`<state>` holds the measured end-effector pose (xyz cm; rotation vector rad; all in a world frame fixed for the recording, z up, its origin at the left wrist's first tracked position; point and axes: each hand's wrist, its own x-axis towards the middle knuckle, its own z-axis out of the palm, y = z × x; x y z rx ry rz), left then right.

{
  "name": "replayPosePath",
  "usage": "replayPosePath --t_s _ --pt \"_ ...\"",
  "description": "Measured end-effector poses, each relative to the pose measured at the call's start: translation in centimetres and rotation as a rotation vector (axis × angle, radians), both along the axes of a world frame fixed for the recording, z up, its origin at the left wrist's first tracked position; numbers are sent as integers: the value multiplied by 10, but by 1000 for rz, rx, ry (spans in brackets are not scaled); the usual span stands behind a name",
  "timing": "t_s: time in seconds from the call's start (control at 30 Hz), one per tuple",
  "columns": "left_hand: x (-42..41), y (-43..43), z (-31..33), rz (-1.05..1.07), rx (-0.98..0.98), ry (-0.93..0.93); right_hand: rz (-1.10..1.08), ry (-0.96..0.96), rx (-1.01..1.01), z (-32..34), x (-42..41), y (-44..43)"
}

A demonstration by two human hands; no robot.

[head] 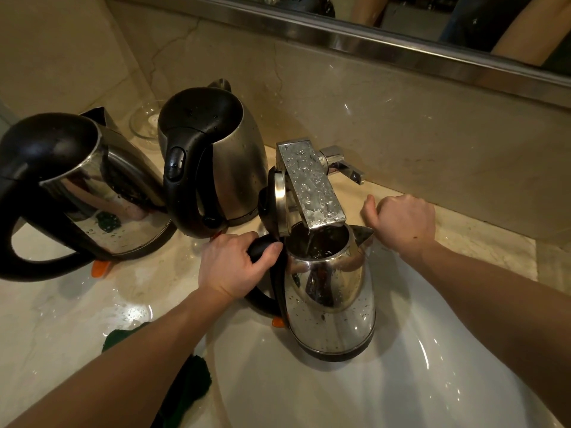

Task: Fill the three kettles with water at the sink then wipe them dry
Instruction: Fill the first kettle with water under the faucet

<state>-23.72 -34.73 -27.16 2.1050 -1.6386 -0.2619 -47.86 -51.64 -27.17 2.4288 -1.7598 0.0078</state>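
Note:
A steel kettle [333, 307] with its lid flipped open stands in the white sink [401, 381], right under the wet chrome faucet spout [312, 186]. Water runs from the spout into the kettle's mouth. My left hand [234, 267] grips its black handle. My right hand [401, 222] rests as a closed fist on the counter rim just right of the kettle's spout, near the faucet lever [343, 166]. Two more steel kettles stand on the counter to the left, one at the far left [92, 196] and one in the middle [216, 162], both with lids down.
A dark green cloth [188, 384] lies on the wet marble counter [61, 319] under my left forearm. A clear glass dish [145, 122] sits behind the kettles by the wall. A mirror with a metal frame [401, 44] runs above the backsplash.

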Motion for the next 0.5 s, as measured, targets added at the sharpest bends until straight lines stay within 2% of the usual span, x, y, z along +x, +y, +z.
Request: replayPosePath --t_s 0.5 --pt "-1 1 3 0 4 -14 5 -7 15 3 0 2"
